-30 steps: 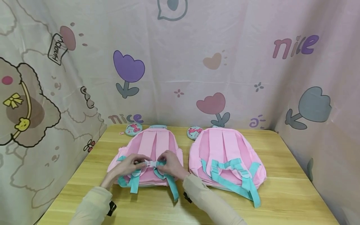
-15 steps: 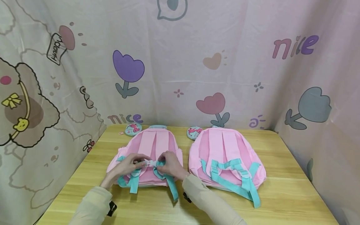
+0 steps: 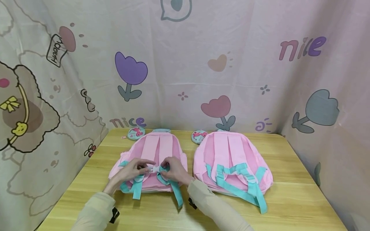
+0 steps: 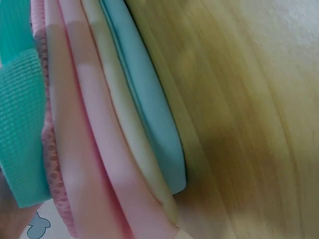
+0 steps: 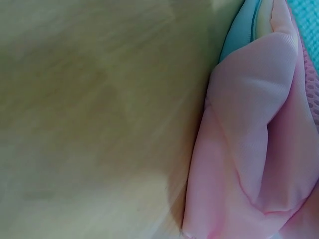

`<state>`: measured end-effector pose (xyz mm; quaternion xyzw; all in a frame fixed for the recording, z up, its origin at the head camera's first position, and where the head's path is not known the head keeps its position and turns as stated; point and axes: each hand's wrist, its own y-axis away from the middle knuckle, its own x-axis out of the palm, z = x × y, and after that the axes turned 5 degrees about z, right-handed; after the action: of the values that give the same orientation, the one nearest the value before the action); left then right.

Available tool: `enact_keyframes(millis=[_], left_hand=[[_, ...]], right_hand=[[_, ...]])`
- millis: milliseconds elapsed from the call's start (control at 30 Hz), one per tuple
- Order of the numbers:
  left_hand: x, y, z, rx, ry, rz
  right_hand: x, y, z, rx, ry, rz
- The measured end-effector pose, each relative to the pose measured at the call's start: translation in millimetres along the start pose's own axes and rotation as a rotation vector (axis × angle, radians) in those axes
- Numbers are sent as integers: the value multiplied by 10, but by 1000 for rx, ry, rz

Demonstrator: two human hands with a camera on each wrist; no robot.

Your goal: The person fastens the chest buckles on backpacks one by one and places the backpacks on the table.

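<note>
A pink backpack lies with its shoulder straps facing up on the left of the table. Low on its back, my left hand pinches the left end of a white plastic buckle. Thumb and fingers of my right hand grip the teal strap right at the buckle's other end. Loose teal webbing hangs over the bag's lower edge below the left hand. In the left wrist view the bag's layered pink side shows; the right wrist view shows its gathered side pocket.
To the right lies a second pink backpack, its teal straps joined across the front. Round printed pouches sit at the bags' top corners. The wooden table is bordered by printed curtains.
The two parts of the white buckle sit closer together than before, with the right hand shifted slightly left and down. The second backpack stays put.
</note>
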<state>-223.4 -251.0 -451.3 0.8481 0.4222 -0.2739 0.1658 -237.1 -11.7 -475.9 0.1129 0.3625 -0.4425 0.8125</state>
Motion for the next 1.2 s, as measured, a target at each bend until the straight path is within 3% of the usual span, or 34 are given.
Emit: enact_keyframes(millis=[433,733,967,1033,1200], left_hand=[[57,-16,18,0,-32,-59],[41,-54,-23,-18,-58,-43],[-12,-47,-83,-76,-86,-31],[-32,-43,-104,-80,-104,-39],[-74,-38,-161,-168,-105,-149]], right_hand=[[-4,24,-12,-21,-36,23],[-64,27,-8,13,-60,38],[-293,125,4,-113,-4,41],[-390,185,6,-114,1,25],[-740,415,-25,-58,50,-40]])
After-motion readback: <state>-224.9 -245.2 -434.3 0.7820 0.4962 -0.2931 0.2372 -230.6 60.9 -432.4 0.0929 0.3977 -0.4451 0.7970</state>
